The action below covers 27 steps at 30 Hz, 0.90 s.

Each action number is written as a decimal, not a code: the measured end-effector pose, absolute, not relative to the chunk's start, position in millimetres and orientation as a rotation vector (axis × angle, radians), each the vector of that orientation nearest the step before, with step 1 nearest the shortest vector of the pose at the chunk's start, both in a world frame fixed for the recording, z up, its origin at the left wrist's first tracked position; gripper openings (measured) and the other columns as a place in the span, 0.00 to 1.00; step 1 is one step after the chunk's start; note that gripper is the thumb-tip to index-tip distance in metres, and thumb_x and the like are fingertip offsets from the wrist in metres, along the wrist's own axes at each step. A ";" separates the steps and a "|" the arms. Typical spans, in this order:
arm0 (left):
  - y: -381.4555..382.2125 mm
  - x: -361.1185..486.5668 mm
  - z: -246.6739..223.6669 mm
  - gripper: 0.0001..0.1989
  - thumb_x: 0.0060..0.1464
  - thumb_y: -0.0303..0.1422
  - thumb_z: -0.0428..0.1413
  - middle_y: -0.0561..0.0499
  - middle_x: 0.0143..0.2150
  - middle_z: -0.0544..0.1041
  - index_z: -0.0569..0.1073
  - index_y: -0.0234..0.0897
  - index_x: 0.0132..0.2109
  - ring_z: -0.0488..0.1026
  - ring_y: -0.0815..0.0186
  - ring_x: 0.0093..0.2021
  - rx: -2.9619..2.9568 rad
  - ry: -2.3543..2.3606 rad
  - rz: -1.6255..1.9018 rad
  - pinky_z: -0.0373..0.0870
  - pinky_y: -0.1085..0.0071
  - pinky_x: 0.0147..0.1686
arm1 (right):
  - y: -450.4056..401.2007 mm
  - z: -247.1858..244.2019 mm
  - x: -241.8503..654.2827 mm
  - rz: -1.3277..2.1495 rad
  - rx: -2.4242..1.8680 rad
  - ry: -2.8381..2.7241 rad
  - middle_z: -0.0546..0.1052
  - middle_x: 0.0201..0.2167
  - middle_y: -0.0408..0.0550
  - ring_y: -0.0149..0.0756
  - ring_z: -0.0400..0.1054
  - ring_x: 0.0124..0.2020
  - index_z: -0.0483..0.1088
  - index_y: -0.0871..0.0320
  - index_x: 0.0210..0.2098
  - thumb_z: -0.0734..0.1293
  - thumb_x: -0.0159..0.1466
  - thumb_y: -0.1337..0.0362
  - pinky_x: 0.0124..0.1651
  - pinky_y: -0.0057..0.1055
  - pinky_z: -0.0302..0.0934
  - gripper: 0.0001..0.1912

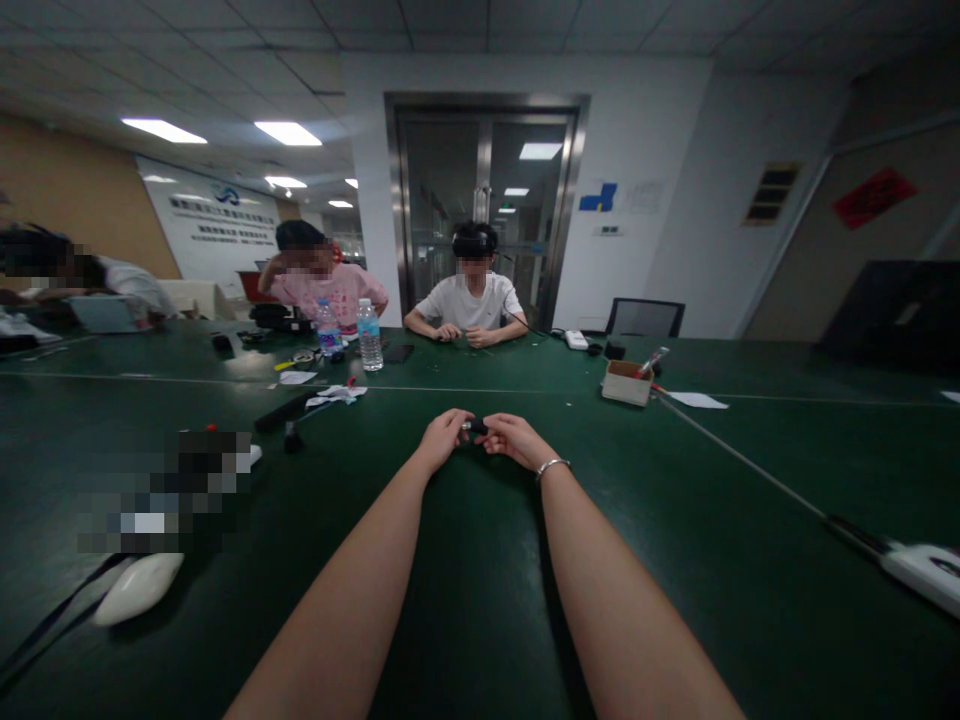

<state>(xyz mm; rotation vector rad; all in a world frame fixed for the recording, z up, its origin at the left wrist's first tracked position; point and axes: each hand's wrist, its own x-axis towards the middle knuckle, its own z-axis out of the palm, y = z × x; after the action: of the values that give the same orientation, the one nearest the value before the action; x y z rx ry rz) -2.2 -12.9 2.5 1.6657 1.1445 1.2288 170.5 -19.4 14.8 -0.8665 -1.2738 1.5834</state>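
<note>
Between my two hands is a small black object with a silvery end point(476, 426), too small to tell its kind. It is held level, a little above the dark green table point(480, 540). My left hand point(442, 442) has its fingertips closed at the silvery end. My right hand point(516, 442), with a silver bangle at the wrist, pinches the black end between thumb and fingers. The fingers cover parts of the object.
Across the table sits a person in a white shirt point(474, 300), with a person in pink point(345, 290) to the left. Water bottles point(370, 335) stand left of centre. A small box point(628, 383) is at right, near a white power strip point(926, 572) with its cable.
</note>
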 end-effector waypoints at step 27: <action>-12.5 -2.1 2.0 0.16 0.51 0.38 0.53 0.48 0.33 0.75 0.74 0.34 0.43 0.68 0.70 0.28 1.674 1.142 1.234 0.62 0.76 0.25 | -18.5 15.0 170.9 1.587 -0.877 -1.267 0.76 0.21 0.50 0.28 0.69 0.19 0.67 0.63 0.33 0.67 0.61 0.68 0.24 0.22 0.67 0.04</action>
<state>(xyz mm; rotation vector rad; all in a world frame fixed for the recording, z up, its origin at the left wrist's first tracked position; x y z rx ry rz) -2.1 -12.5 2.0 1.6736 1.1419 1.2340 170.9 -18.5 15.0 -0.8767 -1.2670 1.5872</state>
